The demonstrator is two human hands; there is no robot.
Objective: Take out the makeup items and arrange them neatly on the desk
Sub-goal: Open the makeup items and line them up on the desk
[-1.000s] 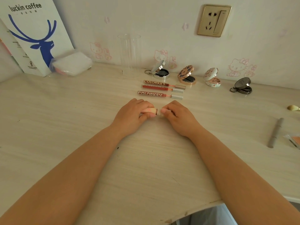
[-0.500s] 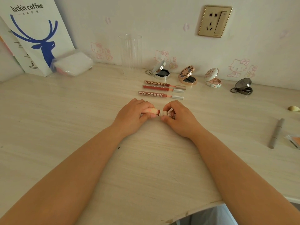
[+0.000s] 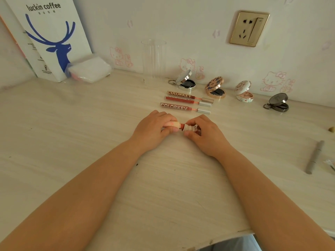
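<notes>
The lipstick [image 3: 178, 126] now lies in two parts at the desk's centre: a second ago the hands met over one closed pink tube, and since then a gap has opened, showing a red band between the pink cap and the white patterned base. The left hand [image 3: 154, 130] has its fingers curled round the cap; the right hand [image 3: 204, 134] pinches the base between thumb and fingertips. The cap looks to be coming off, perhaps so the item can be laid out open like the rest.

At 12 o'clock, just beyond the hands, three Colorkey lip glosses [image 3: 184, 102] lie in parallel. Past them, towards 1 o'clock, four open compacts [image 3: 215, 87] line the wall. A grey pencil [image 3: 314, 156] lies well apart at 3 o'clock on the desk [image 3: 72, 142].
</notes>
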